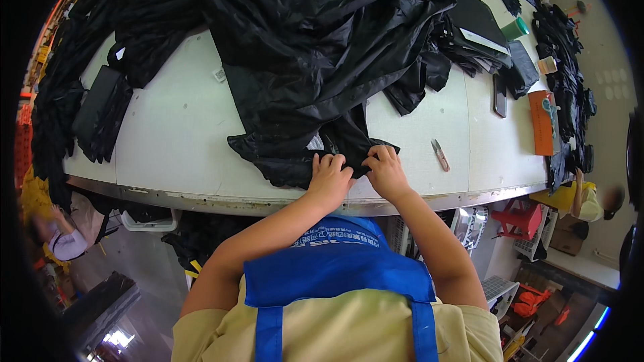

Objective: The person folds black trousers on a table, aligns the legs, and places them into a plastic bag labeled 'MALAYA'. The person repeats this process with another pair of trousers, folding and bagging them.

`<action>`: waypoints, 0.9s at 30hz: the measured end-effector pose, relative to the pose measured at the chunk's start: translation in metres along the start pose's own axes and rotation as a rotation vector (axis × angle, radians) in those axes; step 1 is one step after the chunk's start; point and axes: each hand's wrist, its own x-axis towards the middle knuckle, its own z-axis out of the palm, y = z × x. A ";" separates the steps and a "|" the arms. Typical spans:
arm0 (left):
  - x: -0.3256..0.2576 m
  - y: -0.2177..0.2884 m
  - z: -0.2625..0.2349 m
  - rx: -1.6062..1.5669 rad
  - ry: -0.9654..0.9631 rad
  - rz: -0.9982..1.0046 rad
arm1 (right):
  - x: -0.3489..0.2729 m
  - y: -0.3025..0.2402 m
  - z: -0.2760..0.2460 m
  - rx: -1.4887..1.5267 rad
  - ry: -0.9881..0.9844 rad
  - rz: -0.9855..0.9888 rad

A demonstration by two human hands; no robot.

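Note:
A large black garment of thin, shiny fabric (315, 60) spreads over the white table and reaches down to its near edge. My left hand (329, 177) grips the near edge of this cloth, fingers bent and pressed together. Close beside it, my right hand (384, 167) pinches the same edge a little further right. Between and behind the hands the cloth is bunched, and a small pale patch shows in a fold. To the right of my right hand lies a pair of thread snips (440, 155), apart from the fabric.
Folded black cloth (102, 114) lies at the left. On the right are stacked black pieces (469, 23), a phone (500, 96), an orange box (540, 123) and a green cup-like thing (515, 29). The table's metal edge (268, 202) runs before me. Two people are at the sides.

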 end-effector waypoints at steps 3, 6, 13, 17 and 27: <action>0.001 -0.004 0.008 0.040 -0.052 -0.019 | -0.002 -0.004 0.002 0.101 -0.026 0.011; -0.004 -0.011 0.017 -0.015 0.024 0.017 | -0.009 0.000 0.008 0.228 -0.019 0.046; -0.004 -0.009 0.011 -0.162 0.004 -0.028 | -0.013 -0.007 0.011 0.324 -0.016 0.138; -0.002 -0.005 0.000 -0.277 -0.034 -0.109 | -0.015 -0.019 0.004 0.318 -0.027 0.134; -0.005 -0.004 -0.017 -0.114 0.169 -0.019 | -0.007 -0.022 -0.024 0.135 0.001 -0.057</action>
